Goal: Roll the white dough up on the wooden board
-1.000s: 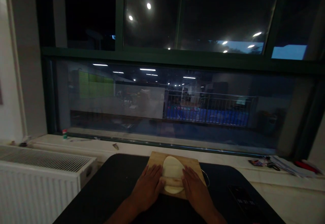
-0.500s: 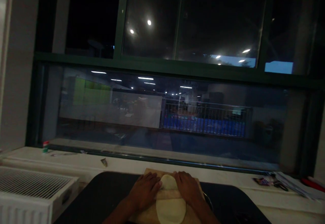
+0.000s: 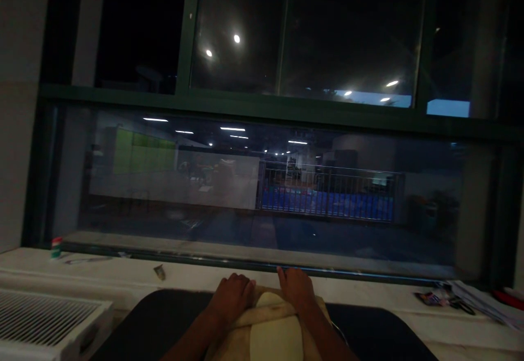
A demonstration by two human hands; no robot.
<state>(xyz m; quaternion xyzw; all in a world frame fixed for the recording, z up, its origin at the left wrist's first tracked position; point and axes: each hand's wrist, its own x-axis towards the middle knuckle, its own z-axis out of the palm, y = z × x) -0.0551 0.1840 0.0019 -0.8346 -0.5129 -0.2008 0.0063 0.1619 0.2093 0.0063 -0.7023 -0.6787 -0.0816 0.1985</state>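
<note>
A pale, flat sheet of dough (image 3: 276, 342) lies on a light brown board (image 3: 321, 309) at the bottom centre. Across its upper part rests a wooden rolling pin (image 3: 270, 313), slightly tilted, its left side lower. My left hand (image 3: 233, 295) reaches past the pin at the board's far left, wrist over the pin's left part, fingers bent forward and not gripping it. My right hand (image 3: 297, 287) is over the pin's right end, thumb apart from the other fingers. Both hands' fingertips are partly hidden, and the picture is dim.
The board is on a dark, rounded surface (image 3: 164, 317) before a white sill (image 3: 196, 276). On the sill are a red-capped small container (image 3: 56, 247), a crumpled scrap (image 3: 159, 272) and papers (image 3: 487, 301). A white radiator (image 3: 49, 317) stands left; a large window (image 3: 262, 186) is ahead.
Both hands and the rolling pin have moved forward over the dough. The pin has turned, its left side now nearer me. My fingers look more bent, and the view has shifted slightly.
</note>
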